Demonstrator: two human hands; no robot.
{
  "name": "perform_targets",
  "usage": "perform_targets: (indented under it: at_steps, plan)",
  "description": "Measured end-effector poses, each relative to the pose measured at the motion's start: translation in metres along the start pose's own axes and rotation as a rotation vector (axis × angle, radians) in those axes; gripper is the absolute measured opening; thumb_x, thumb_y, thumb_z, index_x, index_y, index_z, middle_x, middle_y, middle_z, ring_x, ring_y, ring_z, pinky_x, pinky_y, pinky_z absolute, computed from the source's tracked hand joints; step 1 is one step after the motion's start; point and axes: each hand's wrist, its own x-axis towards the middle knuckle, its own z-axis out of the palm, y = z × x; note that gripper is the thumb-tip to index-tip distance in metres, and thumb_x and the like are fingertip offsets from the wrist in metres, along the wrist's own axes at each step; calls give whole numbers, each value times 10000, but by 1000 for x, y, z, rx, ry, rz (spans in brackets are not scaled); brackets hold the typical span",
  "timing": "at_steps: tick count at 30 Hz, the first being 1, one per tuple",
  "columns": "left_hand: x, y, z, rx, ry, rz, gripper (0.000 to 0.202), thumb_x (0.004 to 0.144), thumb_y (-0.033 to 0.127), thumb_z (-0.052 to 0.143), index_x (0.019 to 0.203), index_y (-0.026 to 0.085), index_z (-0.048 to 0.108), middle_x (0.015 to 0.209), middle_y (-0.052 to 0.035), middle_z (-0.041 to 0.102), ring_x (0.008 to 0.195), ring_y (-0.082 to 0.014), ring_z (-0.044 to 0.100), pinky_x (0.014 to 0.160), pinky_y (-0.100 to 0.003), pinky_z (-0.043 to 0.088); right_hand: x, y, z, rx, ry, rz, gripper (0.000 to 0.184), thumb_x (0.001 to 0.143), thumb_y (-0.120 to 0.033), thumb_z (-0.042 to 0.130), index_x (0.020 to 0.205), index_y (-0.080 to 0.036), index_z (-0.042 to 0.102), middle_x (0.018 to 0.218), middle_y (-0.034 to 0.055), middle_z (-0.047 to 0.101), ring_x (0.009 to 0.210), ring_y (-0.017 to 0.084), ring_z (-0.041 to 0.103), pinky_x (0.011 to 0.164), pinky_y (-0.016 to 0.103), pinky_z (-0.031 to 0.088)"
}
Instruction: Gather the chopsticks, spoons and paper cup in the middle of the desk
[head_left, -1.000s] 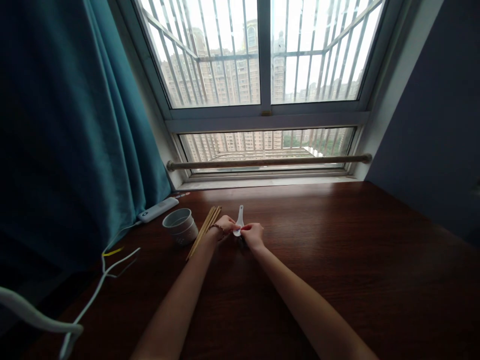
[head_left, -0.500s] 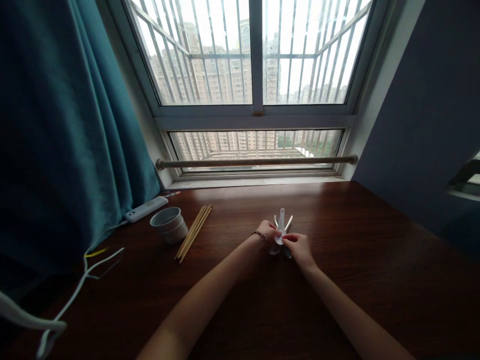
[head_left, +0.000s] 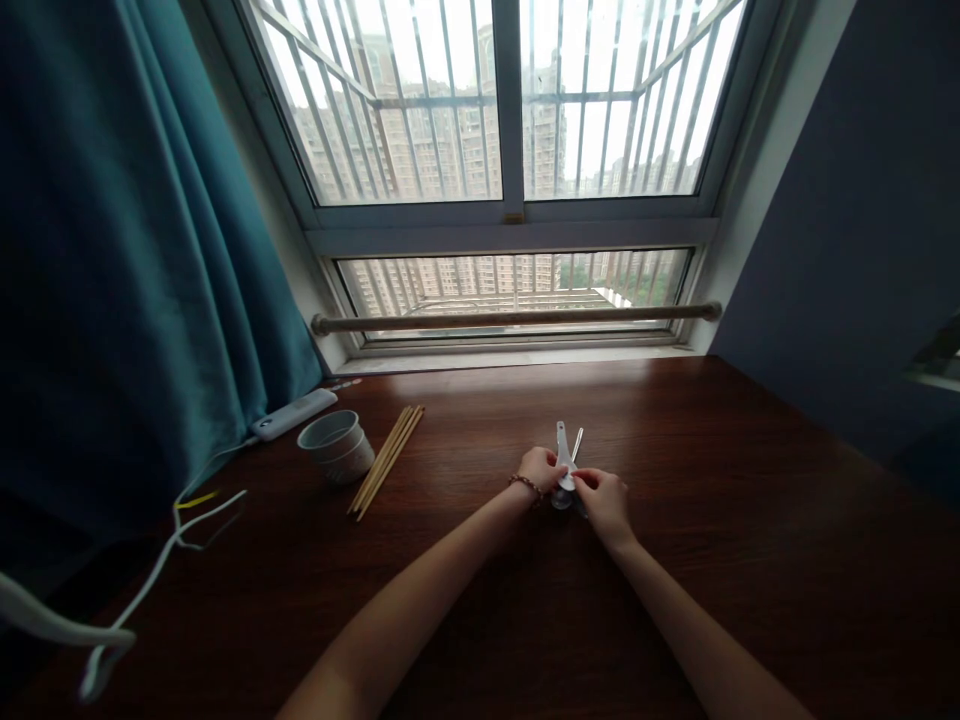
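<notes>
Our left hand (head_left: 541,468) and right hand (head_left: 606,497) pinch a white spoon (head_left: 563,455) over the table (head_left: 480,600), its handle toward twelve o'clock; beside it, a metal handle (head_left: 577,444) slants toward one. At nine o'clock from our hands lie chopsticks (head_left: 385,463), then a cup (head_left: 346,462). A window (head_left: 511,120) stands at twelve.

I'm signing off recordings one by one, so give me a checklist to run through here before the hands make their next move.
1. Left hand on the white spoon: ok, fingertips at its bowl.
2. Right hand on the same spoon: ok, fingertips at the bowl's other side.
3. Spoon apart from the shiny utensil beside it: cannot tell, the hands hide where they might meet.
4. Wooden chopsticks away from both hands: ok, lying bunched on the table.
5. Cup upright: ok.
6. Cup's inside bottom in sight: not ok, the near wall hides it.
</notes>
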Motion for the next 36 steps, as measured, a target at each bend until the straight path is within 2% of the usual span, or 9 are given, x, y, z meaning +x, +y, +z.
perform_targets:
  at_steps: [6,10,16,22,29,36]
  plan:
    - [-4,3,7,113,85,88,242,673,231,625,871,91,634,846,-103,656,731,-160,609,603,-217,447,-4,1,-5,-252,27,-99,252,786,-247,472,884,-183,695,844,59,663,790,199,616,707,261,424]
    - [-4,5,7,145,103,115,248,679,217,622,896,96,617,873,-97,654,777,-156,607,655,-220,446,-5,1,-6,-345,44,-117,269,819,-289,453,907,-193,689,855,74,649,820,205,597,720,266,413]
    - [-6,4,-3,178,115,133,155,732,169,547,851,105,623,854,-92,656,775,-141,603,680,-216,438,-10,-3,-6,-296,72,-199,285,836,-281,443,998,-188,659,890,83,618,873,177,554,797,246,390]
    - [-8,0,-11,212,137,145,160,697,166,586,841,103,619,852,-95,653,777,-158,593,687,-232,432,-10,-3,-5,-307,52,-216,267,827,-272,460,975,-178,661,894,74,619,878,183,540,811,254,380]
    - [-4,-4,-6,240,154,222,187,672,203,619,838,119,607,828,-69,636,768,-155,584,691,-237,438,-11,-2,-4,-329,44,-218,263,825,-261,467,984,-171,656,917,67,621,896,187,527,816,257,378]
    - [-3,-3,2,349,158,349,159,702,236,571,803,119,609,890,-108,589,827,-190,563,750,-281,432,-11,-5,-6,-361,71,-242,270,833,-261,458,1000,-163,647,942,66,616,909,188,516,814,271,389]
